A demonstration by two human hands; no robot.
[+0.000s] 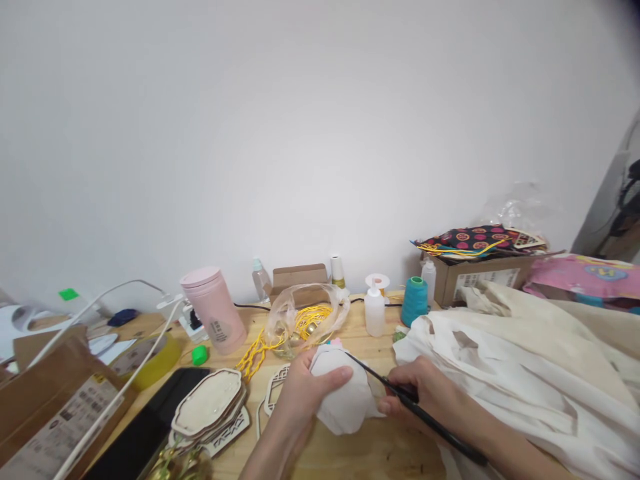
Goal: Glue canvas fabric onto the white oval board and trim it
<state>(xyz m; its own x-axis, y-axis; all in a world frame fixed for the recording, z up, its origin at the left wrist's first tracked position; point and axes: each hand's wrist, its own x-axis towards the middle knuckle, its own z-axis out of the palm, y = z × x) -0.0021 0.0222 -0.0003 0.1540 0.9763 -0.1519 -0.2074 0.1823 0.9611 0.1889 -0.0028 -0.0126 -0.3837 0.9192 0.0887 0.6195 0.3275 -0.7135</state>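
My left hand (310, 383) pinches a rounded piece of white cloth (345, 407) between thumb and fingers, above the table. A bit of pink and teal (334, 343) shows behind its top edge. My right hand (417, 390) is closed around black scissors (440, 427), with the thin dark blade lying at the cloth's upper right edge. Whether the blades are apart cannot be made out. To the right of my right hand lies a large heap of white fabric (520, 373). Partly behind my left forearm are cut-out wooden frames (275, 390).
Wooden plaques (207, 403) lie stacked left, beside a black phone-like slab (150, 427) and yellow tape roll (155, 363). Behind stand a pink tumbler (215, 310), a plastic bag of yellow cords (310, 320), a white squeeze bottle (375, 312) and teal thread (415, 303). Cardboard boxes (65, 400) flank the table.
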